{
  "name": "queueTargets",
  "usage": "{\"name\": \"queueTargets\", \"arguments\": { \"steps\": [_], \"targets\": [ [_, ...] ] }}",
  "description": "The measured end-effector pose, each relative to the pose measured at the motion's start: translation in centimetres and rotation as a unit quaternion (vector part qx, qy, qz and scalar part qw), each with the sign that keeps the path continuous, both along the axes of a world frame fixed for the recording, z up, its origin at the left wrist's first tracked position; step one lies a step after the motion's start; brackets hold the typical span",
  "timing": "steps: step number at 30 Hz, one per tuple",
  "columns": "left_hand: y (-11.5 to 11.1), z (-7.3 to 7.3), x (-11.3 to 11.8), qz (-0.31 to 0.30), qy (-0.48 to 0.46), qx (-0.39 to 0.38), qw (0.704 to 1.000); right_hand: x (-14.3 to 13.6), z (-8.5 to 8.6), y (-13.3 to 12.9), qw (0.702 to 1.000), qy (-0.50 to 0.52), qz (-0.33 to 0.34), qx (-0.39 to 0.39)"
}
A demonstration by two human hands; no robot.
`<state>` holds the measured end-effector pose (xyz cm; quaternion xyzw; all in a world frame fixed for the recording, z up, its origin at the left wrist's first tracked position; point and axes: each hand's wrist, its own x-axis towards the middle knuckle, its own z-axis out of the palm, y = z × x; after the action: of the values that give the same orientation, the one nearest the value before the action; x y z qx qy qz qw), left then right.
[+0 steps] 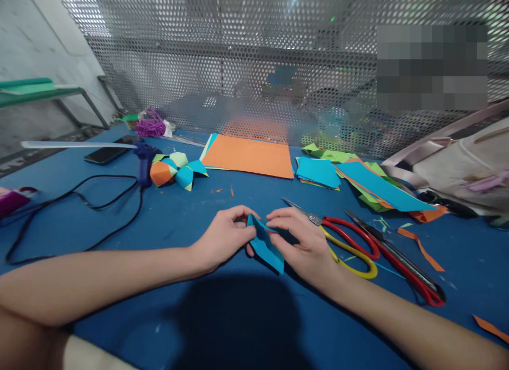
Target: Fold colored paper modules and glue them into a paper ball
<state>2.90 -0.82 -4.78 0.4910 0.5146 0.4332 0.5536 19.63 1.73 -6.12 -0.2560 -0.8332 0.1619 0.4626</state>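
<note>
A small folded piece of blue paper (268, 249) is held between my two hands, just above the blue table. My left hand (228, 233) pinches its upper left corner between thumb and fingers. On the other side, my right hand (302, 237) grips the right edge with thumb and fingertips. Red-and-yellow-handled scissors (352, 248) lie partly behind my right hand, their blades pointing away. Farther back on the left sits a folded paper shape (163, 170) in orange, blue and pale green.
Orange sheets (250, 156), a blue square stack (318, 172) and long paper strips (382, 184) lie at the back. A red-handled cutting tool (409, 269) is at right. A glue gun (145, 163), its black cable (105, 176) and a phone (109, 152) are left. Mesh stands behind.
</note>
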Motion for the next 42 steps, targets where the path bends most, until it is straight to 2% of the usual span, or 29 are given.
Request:
{"name": "queueTargets", "arguments": {
  "steps": [7, 12, 15, 21, 27, 30, 36, 42],
  "targets": [
    [0.0, -0.2, 0.0, -0.013, 0.017, 0.008, 1.000, 0.4, -0.3, 0.1, 0.998, -0.034, 0.020, 0.050],
    [-0.1, -0.3, 0.0, -0.023, 0.039, 0.002, 0.999, 0.3, 0.0, 0.2, 1.000, -0.026, 0.001, 0.017],
    [-0.1, -0.3, 0.0, -0.029, 0.035, -0.005, 0.999, 0.4, -0.1, 0.5, 0.999, -0.019, -0.007, 0.028],
    [0.0, -0.2, 0.1, -0.026, 0.040, -0.011, 0.999, 0.9, -0.4, 0.9, 0.993, -0.059, 0.008, 0.101],
    [0.0, 0.0, 0.1, -0.020, 0.044, -0.016, 0.999, 1.3, -0.1, 1.3, 0.971, -0.099, 0.045, 0.215],
    [0.0, -0.1, -0.1, -0.021, 0.042, -0.015, 0.999, 1.5, -0.3, 1.5, 0.959, -0.129, 0.045, 0.247],
    [0.1, -0.3, -0.1, -0.018, 0.042, -0.014, 0.999, 1.7, -0.9, 1.5, 0.955, -0.172, 0.027, 0.242],
    [0.2, -0.4, -0.1, -0.021, 0.049, -0.005, 0.999, 1.6, -0.6, 1.4, 0.953, -0.180, 0.030, 0.241]
  ]
}}
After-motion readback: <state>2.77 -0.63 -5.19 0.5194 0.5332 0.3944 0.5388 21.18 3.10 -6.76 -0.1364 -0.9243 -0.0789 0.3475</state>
